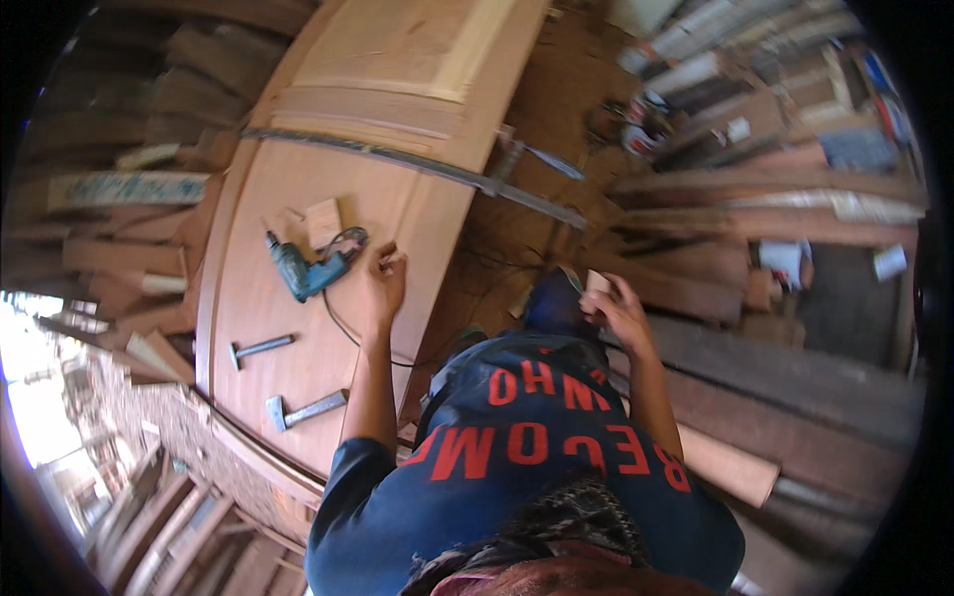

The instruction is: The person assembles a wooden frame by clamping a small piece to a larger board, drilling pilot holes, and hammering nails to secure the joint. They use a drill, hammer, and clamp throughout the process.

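My right hand (628,316) grips a small wood block (597,286) beside my thigh, away from the door. Over the right part of the wooden door (268,308), my left hand (384,288) has its fingers curled together; whatever may be between them is too small to make out. Just left of it, a teal power drill (296,270) lies on its side, its cord running toward me. Behind the drill sits a square wood piece (323,221). Two hammers rest nearer: a slim one (262,348) and a thicker one (307,408).
A long metal bar clamp (368,149) crosses the door and sticks out past its right edge. Stacked planks (119,189) crowd the left side; more boards (775,219) fill the right. A white container (785,261) stands among them. The drill cord hangs over the door's edge.
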A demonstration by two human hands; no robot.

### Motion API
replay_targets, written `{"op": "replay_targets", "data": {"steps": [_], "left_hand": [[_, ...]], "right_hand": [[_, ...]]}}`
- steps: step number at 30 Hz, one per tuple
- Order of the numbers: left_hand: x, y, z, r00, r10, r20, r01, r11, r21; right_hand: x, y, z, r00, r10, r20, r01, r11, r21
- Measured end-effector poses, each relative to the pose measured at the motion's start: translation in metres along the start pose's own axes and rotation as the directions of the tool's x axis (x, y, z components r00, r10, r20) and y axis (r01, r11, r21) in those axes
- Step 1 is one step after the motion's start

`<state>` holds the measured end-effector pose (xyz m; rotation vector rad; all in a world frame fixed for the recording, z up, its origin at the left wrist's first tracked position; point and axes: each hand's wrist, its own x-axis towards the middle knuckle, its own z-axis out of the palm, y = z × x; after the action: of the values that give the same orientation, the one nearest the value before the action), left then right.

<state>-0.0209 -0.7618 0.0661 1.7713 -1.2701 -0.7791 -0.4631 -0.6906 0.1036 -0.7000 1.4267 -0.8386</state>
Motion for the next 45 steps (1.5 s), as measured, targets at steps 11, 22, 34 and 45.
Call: {"op": "replay_targets", "data": {"steps": [11,22,34,45], "left_hand": [[0.251,-0.129,-0.085,0.811,-0.449,-0.377,0.442,0.047,0.896],[0.284,-0.151,-0.084,0.71,-0.143,-0.689,0.631,0.564,0.533],[0.237,0.025,0.147,0.973,-0.032,-0.228,0.061,0.991,0.118],[0.196,0.212,0.405,0.938,-0.043,0.345,0.035,0.999,0.029]], "right_hand": [[0.2,-0.007,-0.192,0.909,0.303,-0.285,-0.389,0.863,-0.322],[0.221,0.01,-0.189,0.801,0.49,-0.343,-0.545,0.835,-0.081],[0.326,-0.01,-0.155,0.868,0.465,-0.174,-0.447,0.884,0.136],[0.628,-0.033,-0.249,0.916,0.395,-0.07,-0.363,0.891,0.274]]}}
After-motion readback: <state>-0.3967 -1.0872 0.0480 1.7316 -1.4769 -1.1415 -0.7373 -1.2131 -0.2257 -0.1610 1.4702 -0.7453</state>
